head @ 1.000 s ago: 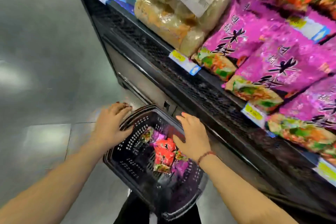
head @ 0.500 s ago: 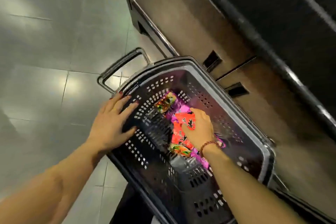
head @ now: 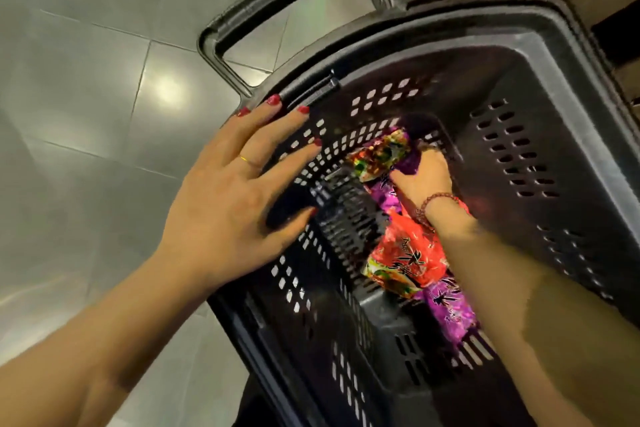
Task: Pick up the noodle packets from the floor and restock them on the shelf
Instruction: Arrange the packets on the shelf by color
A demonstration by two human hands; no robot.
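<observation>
Left hand flat on black basket rim, right hand gripping purple noodle packet inside

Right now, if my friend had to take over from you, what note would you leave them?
The left hand is open, fingers flat on the rim and wall of the basket.
The right hand is down inside the basket, fingers curled on the top purple packet.
A red packet and a second purple packet lie on the basket bottom. The basket stands on the tiled floor.
Done: the packets are gathered in the basket.
Left: lift each packet out and put it on the shelf, which is out of view.
</observation>
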